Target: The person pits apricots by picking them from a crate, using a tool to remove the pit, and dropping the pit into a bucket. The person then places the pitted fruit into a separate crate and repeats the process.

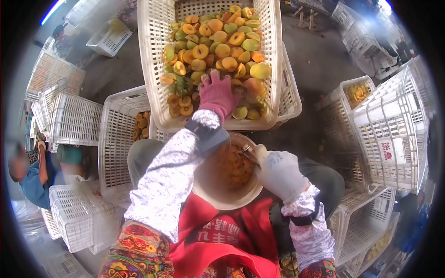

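Note:
My left hand point(216, 95), in a pink glove with worn fingertips, lies with fingers spread on the apricots point(222, 51) in a white plastic crate point(150, 60). Many of these apricots are cut into halves, orange and yellow-green. My right hand point(280, 171), in a white glove, is closed around a small metal tool point(249, 152), whose exact kind I cannot make out. It is at the right rim of a pale bucket point(241, 203) between my knees. Inside the bucket lie orange-brown pieces point(238, 169), partly in shadow and blurred.
A crate point(109, 153) with some fruit stands by my left knee. Stacked white crates point(389, 125) rise on the right, one holding apricots point(358, 94). More crates point(74, 118) stand at left, near a person in blue point(34, 185). A red apron point(222, 236) covers my lap.

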Available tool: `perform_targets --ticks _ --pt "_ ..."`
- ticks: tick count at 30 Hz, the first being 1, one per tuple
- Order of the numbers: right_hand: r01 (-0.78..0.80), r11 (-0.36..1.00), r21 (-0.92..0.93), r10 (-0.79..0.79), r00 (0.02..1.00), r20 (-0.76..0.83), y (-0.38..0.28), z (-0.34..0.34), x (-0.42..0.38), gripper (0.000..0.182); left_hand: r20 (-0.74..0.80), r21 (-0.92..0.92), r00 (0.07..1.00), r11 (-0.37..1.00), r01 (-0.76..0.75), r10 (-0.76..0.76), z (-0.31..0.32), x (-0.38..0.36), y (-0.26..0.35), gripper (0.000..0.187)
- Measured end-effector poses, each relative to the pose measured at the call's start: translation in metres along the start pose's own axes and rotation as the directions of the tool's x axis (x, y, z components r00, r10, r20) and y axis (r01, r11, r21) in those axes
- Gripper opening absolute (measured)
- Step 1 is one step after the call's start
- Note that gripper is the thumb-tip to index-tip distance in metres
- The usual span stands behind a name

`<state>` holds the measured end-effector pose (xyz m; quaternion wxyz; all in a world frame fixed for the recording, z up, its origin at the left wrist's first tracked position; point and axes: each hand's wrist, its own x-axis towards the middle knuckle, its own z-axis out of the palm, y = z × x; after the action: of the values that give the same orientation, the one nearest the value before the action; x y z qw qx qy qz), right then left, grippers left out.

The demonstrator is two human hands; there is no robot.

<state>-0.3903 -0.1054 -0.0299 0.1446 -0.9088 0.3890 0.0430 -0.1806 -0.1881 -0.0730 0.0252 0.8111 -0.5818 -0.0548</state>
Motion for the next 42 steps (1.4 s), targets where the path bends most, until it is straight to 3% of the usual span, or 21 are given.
perform_targets --ticks 1,2,3,4,5,6,7,9,10,11,13,14,15,16,17,20,30,33,36,38,42 --pt "-0.005 1.000 0.009 0.005 1.000 0.003 0.002 -0.005 0.001 0.022 -0.155 -0.038 0.988 0.999 0.010 -0.016 0.009 -0.005 0.003 0.056" --pt "0.005 0.993 0.120 0.014 0.988 -0.154 0.002 -0.012 0.003 0.022 -0.302 -0.079 0.953 0.997 0.017 -0.040 0.017 -0.009 0.002 0.051" --pt "0.035 0.974 0.224 0.035 0.953 -0.302 0.002 -0.016 0.006 0.022 -0.293 -0.077 0.955 0.997 0.022 -0.043 0.024 -0.008 -0.004 0.051" --pt "0.121 0.941 0.316 0.046 0.879 -0.474 0.001 -0.017 0.013 0.021 -0.313 -0.211 0.941 0.957 -0.200 0.128 0.031 -0.003 -0.014 0.049" --pt "0.119 0.943 0.312 0.045 0.881 -0.471 0.000 -0.018 0.018 0.021 -0.361 -0.334 0.887 0.848 -0.412 0.289 0.038 0.000 -0.019 0.047" --pt "0.150 0.907 0.394 0.076 0.860 -0.504 -0.002 -0.020 0.022 0.022 -0.375 -0.668 0.912 0.634 -0.389 0.165 0.059 0.002 -0.019 0.040" --pt "0.186 0.863 0.470 0.110 0.838 -0.534 -0.002 -0.022 0.024 0.022 -0.381 -0.670 0.910 0.628 -0.395 0.165 0.039 -0.009 -0.013 0.040" --pt "0.173 0.899 0.402 0.083 0.834 -0.545 0.000 -0.011 0.028 0.023 -0.055 -0.998 0.998 -0.029 -0.054 0.010 0.002 -0.035 -0.012 0.035" --pt "0.166 0.911 0.378 0.064 0.848 -0.526 -0.002 -0.007 0.030 0.023 0.045 -0.915 0.994 -0.395 0.080 0.097 0.014 -0.037 -0.032 0.030" --pt "0.164 0.920 0.357 0.042 0.863 -0.504 -0.007 -0.004 0.032 0.023 0.042 -0.918 0.996 -0.389 0.071 0.083 0.016 -0.046 -0.040 0.030" --pt "0.198 0.900 0.389 0.004 0.888 -0.461 -0.022 -0.004 0.035 0.026 -0.244 -0.967 0.956 0.037 -0.253 0.165 0.007 -0.081 -0.050 0.031" --pt "0.209 0.886 0.413 -0.020 0.909 -0.417 -0.028 -0.003 0.034 0.029 -0.487 -0.778 0.843 0.325 -0.537 0.226 -0.005 -0.093 -0.052 0.024" --pt "0.212 0.886 0.413 -0.026 0.911 -0.411 -0.033 0.000 0.035 0.029 -0.386 -0.888 0.902 0.187 -0.421 0.193 -0.011 -0.104 -0.053 0.024" --pt "0.201 0.908 0.369 -0.033 0.910 -0.414 -0.036 0.004 0.037 0.031 -0.193 -0.973 0.968 -0.155 -0.169 0.158 -0.015 -0.111 -0.053 0.024" --pt "0.190 0.928 0.321 -0.041 0.907 -0.419 -0.038 0.006 0.039 0.033 -0.046 -0.894 0.986 -0.448 0.030 0.158 -0.021 -0.115 -0.055 0.025" --pt "0.168 0.939 0.299 -0.050 0.929 -0.367 -0.042 0.007 0.043 0.036 0.061 -0.703 0.980 -0.688 0.177 0.190 -0.026 -0.119 -0.059 0.025" --pt "0.057 0.939 0.340 0.016 0.978 -0.208 -0.055 0.030 0.055 0.042 0.281 -0.562 0.954 -0.787 0.254 0.107 -0.010 -0.098 -0.058 0.038" --pt "0.092 0.873 0.478 0.012 0.977 -0.211 -0.058 0.036 0.057 0.039 0.236 -0.663 0.970 -0.719 0.206 0.060 0.009 -0.092 -0.066 0.052" --pt "0.205 0.743 0.637 -0.071 0.971 -0.230 -0.059 0.022 0.055 0.034 0.205 -0.682 0.977 -0.706 0.190 0.065 0.004 -0.093 -0.066 0.046" --pt "0.214 0.652 0.728 -0.087 0.974 -0.209 -0.060 0.017 0.057 0.031 0.225 -0.818 0.974 -0.548 0.178 -0.021 -0.002 -0.093 -0.064 0.039" --pt "0.107 0.537 0.837 -0.108 0.993 -0.057 -0.053 0.021 0.057 0.025 0.216 -0.818 0.976 -0.552 0.166 -0.027 -0.010 -0.098 -0.058 0.033"
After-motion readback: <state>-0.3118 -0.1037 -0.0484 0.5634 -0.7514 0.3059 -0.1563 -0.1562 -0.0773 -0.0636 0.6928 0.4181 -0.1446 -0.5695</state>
